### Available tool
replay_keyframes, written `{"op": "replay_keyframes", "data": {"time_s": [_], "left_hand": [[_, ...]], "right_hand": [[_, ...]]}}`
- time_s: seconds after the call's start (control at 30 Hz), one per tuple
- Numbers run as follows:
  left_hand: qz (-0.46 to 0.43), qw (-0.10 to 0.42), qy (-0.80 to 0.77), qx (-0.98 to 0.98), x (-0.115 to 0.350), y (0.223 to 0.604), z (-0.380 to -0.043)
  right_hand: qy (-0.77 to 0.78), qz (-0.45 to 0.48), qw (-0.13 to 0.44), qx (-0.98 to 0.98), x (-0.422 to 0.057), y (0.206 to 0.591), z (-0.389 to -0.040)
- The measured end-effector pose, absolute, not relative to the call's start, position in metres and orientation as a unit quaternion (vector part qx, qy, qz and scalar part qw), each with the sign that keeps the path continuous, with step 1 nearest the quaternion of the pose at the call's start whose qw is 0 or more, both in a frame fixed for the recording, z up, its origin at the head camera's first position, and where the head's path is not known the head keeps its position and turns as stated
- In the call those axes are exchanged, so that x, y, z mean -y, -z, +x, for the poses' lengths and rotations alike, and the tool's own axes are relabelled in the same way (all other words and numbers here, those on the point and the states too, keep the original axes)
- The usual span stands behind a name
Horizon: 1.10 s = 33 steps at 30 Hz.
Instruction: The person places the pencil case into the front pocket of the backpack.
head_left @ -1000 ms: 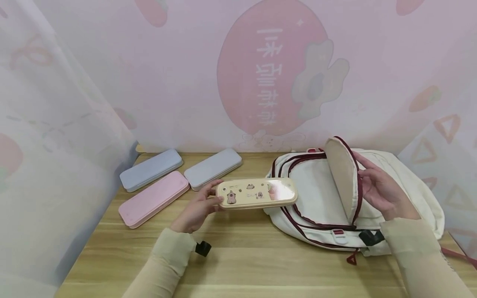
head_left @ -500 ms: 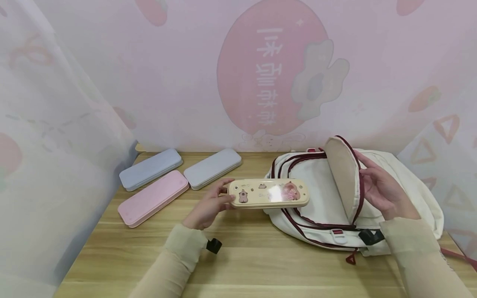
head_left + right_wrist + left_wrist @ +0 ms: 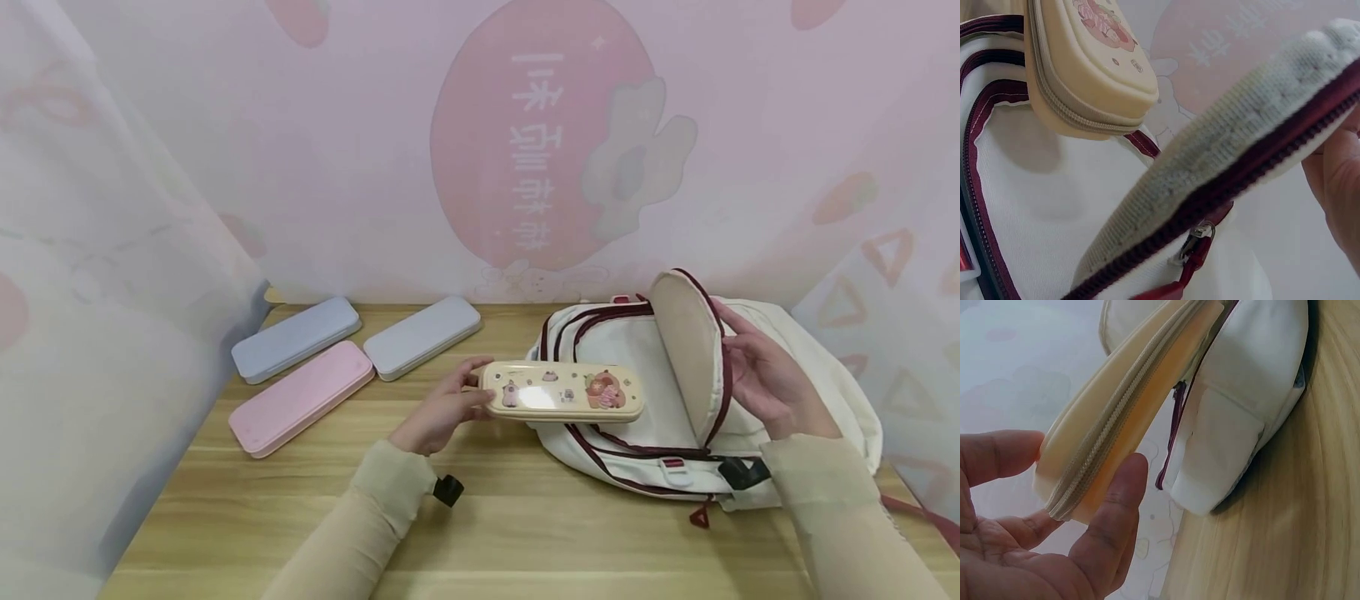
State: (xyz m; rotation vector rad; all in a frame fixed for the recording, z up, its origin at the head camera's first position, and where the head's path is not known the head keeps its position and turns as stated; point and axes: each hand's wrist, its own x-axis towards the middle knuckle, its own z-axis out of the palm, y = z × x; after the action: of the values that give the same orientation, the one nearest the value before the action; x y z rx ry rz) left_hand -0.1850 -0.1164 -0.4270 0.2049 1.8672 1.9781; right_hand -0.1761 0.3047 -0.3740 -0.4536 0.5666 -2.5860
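A cream zippered pencil case with cartoon prints is pinched at its left end by my left hand. Its far end overlaps the unzipped pocket of a white backpack with dark red trim. In the left wrist view, thumb and fingers grip the case on both sides of its zipper. My right hand holds up the pocket flap by its zippered edge. The right wrist view has the case above the pocket opening, with the flap raised beside it and a metal zipper pull hanging there.
On the wooden table at the back left lie a blue case, a pink case and a pale grey-blue case. A printed pink and white curtain stands behind. A red strap trails at the right.
My left hand has moved right with the cream pencil case, bringing it farther over the backpack pocket. The right hand keeps the flap raised in nearly the same spot.
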Motion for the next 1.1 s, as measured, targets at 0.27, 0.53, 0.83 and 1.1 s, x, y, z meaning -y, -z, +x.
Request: {"op": "replay_keyframes", "data": {"time_s": [0.27, 0.53, 0.83, 1.1], "left_hand": [[0.064, 0.204, -0.714, -0.667, 0.1, 0.426, -0.186], [0.055, 0.197, -0.715, -0.668, 0.09, 0.426, -0.185], [0.064, 0.205, -0.713, -0.667, 0.078, 0.429, -0.184], [0.065, 0.213, -0.711, -0.666, 0.066, 0.432, -0.182]], "right_hand": [[0.944, -0.151, 0.218, -0.197, -0.305, 0.372, -0.176], [0.945, -0.144, 0.212, -0.202, -0.303, 0.373, -0.174], [0.949, -0.133, 0.204, -0.202, -0.298, 0.369, -0.174], [0.947, -0.153, 0.209, -0.187, -0.294, 0.371, -0.175]]}}
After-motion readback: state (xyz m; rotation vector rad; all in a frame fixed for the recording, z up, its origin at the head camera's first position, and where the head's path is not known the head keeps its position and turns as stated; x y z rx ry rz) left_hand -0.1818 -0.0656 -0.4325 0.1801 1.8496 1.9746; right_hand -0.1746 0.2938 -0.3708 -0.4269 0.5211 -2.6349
